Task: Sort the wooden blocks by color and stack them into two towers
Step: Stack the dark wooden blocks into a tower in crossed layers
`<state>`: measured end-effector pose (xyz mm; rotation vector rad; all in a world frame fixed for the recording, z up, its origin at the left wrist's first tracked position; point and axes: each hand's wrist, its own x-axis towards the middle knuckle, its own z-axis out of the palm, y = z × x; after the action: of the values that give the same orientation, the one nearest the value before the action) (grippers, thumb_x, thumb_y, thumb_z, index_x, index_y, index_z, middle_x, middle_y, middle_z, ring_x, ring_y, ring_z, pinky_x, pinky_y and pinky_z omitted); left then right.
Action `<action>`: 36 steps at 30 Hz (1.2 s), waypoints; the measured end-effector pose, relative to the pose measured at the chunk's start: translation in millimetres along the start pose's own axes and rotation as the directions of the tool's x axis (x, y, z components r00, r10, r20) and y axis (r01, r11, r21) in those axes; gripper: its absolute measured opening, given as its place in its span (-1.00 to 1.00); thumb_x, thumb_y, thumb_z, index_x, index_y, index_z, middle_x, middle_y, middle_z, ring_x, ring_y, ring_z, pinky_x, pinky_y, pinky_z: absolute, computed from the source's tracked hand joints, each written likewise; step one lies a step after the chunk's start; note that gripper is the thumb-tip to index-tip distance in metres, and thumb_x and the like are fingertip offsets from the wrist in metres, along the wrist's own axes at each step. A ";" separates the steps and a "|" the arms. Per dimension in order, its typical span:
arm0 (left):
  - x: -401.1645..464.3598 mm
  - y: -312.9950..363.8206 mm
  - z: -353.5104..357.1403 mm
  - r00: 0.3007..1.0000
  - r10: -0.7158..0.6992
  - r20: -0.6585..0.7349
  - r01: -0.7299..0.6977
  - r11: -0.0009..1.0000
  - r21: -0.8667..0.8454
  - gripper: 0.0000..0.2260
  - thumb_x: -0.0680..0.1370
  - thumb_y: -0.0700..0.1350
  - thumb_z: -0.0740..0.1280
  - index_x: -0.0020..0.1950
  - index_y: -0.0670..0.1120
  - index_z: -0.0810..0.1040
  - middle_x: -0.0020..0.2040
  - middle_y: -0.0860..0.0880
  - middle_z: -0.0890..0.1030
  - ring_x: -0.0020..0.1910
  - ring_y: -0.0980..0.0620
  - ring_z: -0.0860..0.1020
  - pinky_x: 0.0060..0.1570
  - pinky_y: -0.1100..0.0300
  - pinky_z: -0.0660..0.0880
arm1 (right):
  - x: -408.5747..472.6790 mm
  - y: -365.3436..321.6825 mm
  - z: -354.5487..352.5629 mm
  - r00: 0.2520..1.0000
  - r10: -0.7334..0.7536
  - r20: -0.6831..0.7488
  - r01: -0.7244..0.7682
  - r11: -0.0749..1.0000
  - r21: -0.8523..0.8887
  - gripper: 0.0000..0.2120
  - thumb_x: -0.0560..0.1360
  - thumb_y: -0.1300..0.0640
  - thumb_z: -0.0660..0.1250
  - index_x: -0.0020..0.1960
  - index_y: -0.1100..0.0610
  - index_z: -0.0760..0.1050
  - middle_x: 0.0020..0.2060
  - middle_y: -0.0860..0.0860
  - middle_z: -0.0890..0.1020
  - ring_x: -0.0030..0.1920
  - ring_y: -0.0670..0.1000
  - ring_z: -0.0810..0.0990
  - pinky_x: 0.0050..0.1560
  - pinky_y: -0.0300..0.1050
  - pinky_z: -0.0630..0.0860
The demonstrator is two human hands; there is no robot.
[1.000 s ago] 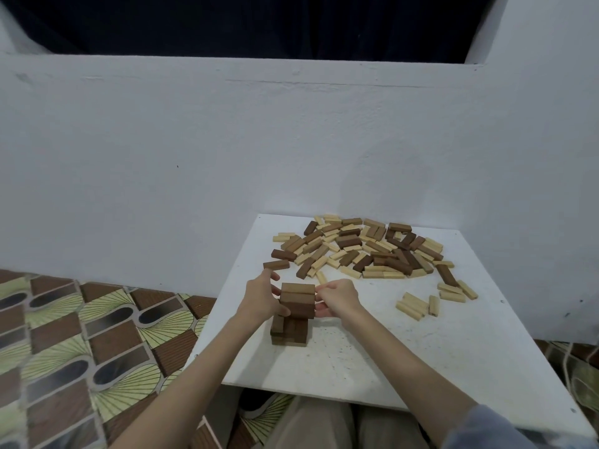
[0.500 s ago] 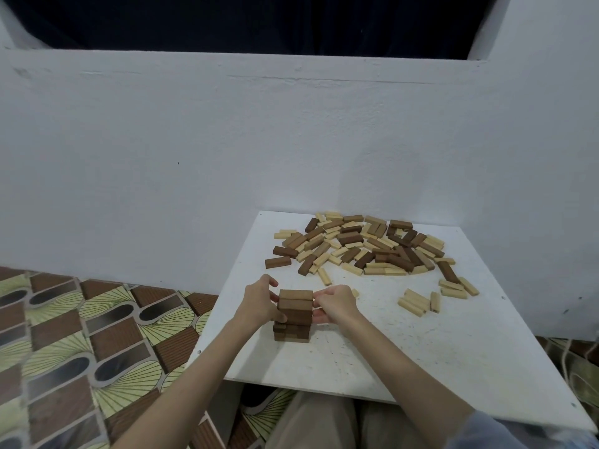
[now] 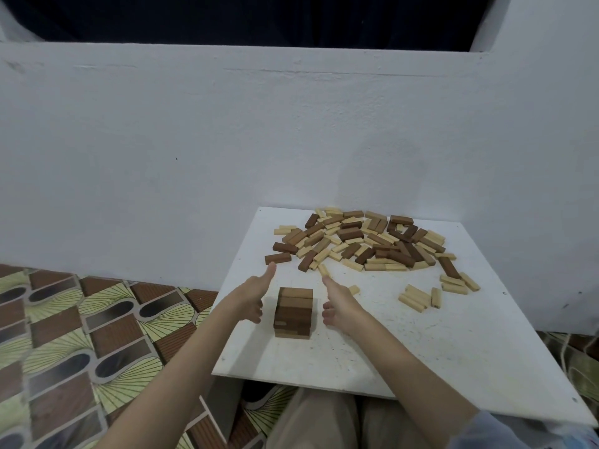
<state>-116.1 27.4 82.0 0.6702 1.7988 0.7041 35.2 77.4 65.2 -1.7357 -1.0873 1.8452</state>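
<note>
Both fists, the left hand and right hand, flank the brown tower without touching, fingers curled, thumbs up, the mixed block pile beyond it.

Head camera looks down, forward over table.

Dim, flat light; soft shadows; wide-angle edge warp.

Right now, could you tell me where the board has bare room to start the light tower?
The near right of the white board is bare, between the dark tower and the small group of light blocks. The far side is crowded by the mixed pile. The gaps beside the tower hold the left hand and right hand.
</note>
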 end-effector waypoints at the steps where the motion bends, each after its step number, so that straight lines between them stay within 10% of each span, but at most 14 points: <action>1: -0.2 -0.5 0.3 0.996 -0.050 0.070 0.054 0.997 -0.060 -0.22 0.53 0.34 0.01 0.53 -0.19 -0.02 0.47 -0.32 0.18 0.39 -0.33 0.28 0.31 -0.14 0.30 | -6.2 -1.8 -0.2 0.994 0.067 0.088 -0.075 0.993 0.095 -0.35 0.59 -0.22 0.11 0.49 0.20 0.16 0.09 0.14 0.46 0.12 0.13 0.48 0.11 -0.04 0.47; 4: 4.0 -3.8 5.4 0.979 -0.140 0.149 0.162 0.976 -0.148 -0.12 0.48 0.42 -0.06 0.54 -0.21 -0.10 0.52 -0.28 0.06 0.48 -0.29 0.10 0.40 -0.16 0.12 | -18.2 -3.9 0.1 0.955 0.152 0.255 -0.215 0.946 0.243 -0.21 0.55 -0.33 0.03 0.52 0.26 0.10 0.40 0.18 0.37 0.38 0.18 0.38 0.30 0.06 0.34; 9: 19.3 -9.2 12.1 0.953 -0.200 0.228 0.240 0.957 -0.165 -0.02 0.43 0.49 -0.15 0.52 -0.28 -0.16 0.53 -0.26 -0.01 0.51 -0.25 0.00 0.45 -0.14 -0.04 | 3.2 2.6 9.8 0.924 0.197 0.329 -0.269 0.944 0.191 -0.12 0.44 -0.50 -0.09 0.30 0.20 0.46 -0.04 0.17 0.64 -0.10 0.18 0.61 -0.23 0.06 0.49; 19: 26.9 -8.4 18.4 0.963 -0.164 0.214 0.198 0.969 -0.148 -0.10 0.45 0.46 -0.22 0.54 -0.18 -0.14 0.52 -0.25 0.06 0.50 -0.24 0.05 0.46 -0.15 -0.12 | 21.1 8.3 17.6 0.909 0.190 0.370 -0.270 0.946 0.178 -0.04 0.40 -0.53 -0.04 0.22 0.31 0.52 0.06 0.28 0.64 0.10 0.25 0.62 0.19 0.16 0.51; 31: 29.1 -2.5 15.7 0.980 -0.154 0.123 0.170 0.977 -0.132 -0.09 0.46 0.46 -0.21 0.53 -0.23 -0.11 0.51 -0.22 0.13 0.48 -0.19 0.15 0.45 -0.05 0.00 | 31.5 2.1 15.7 0.930 0.182 0.321 -0.244 0.956 0.165 -0.08 0.41 -0.52 -0.06 0.23 0.25 0.52 0.02 0.21 0.66 -0.01 0.20 0.63 -0.05 0.11 0.54; 36: 32.5 0.6 17.8 0.979 -0.161 0.123 0.181 0.968 -0.172 -0.06 0.45 0.47 -0.21 0.53 -0.25 -0.08 0.51 -0.21 0.14 0.48 -0.17 0.15 0.45 -0.05 0.00 | 38.8 -3.6 17.2 0.947 0.177 0.268 -0.217 0.968 0.127 -0.09 0.40 -0.53 -0.09 0.23 0.21 0.52 0.00 0.20 0.66 0.09 0.21 0.60 0.26 0.15 0.44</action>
<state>-108.9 54.1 57.3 0.4164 1.6465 0.6927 11.5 103.3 41.1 -1.5987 -0.8544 2.2632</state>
